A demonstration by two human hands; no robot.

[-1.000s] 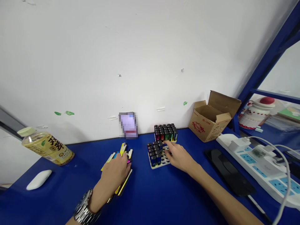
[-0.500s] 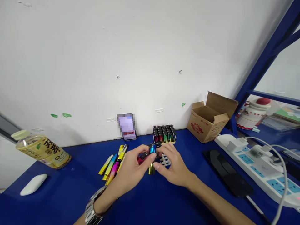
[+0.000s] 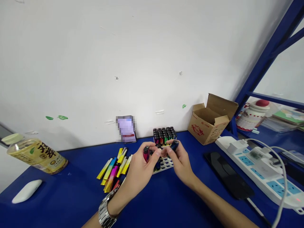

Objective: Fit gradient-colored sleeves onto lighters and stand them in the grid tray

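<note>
My left hand (image 3: 142, 166) is closed around a red-pink lighter (image 3: 146, 154) whose black top sticks up between thumb and fingers. My right hand (image 3: 180, 163) grips a dark blue lighter (image 3: 174, 145), held tilted between thumb and fingers. The fingertips of both hands nearly meet over a white perforated tray (image 3: 167, 162); whether they touch is unclear. Several dark lighters stand in the tray's left part, partly hidden by my left hand. Behind it, a block of upright lighters (image 3: 163, 134) with black tops shows red, green and blue bodies.
Left of my hands lies a pile of shiny gold, blue and pink pieces (image 3: 114, 172). A phone (image 3: 127, 129) leans on the wall. An open carton (image 3: 205, 128), a black phone (image 3: 228, 175) and a power strip (image 3: 261, 174) stand right; a bottle (image 3: 40, 155) and white case (image 3: 27, 190) left.
My hands have moved apart from the shiny blue-and-gold piece held between them, which no longer shows there. My right hand now holds the dark blue lighter; more of the tray is visible.
</note>
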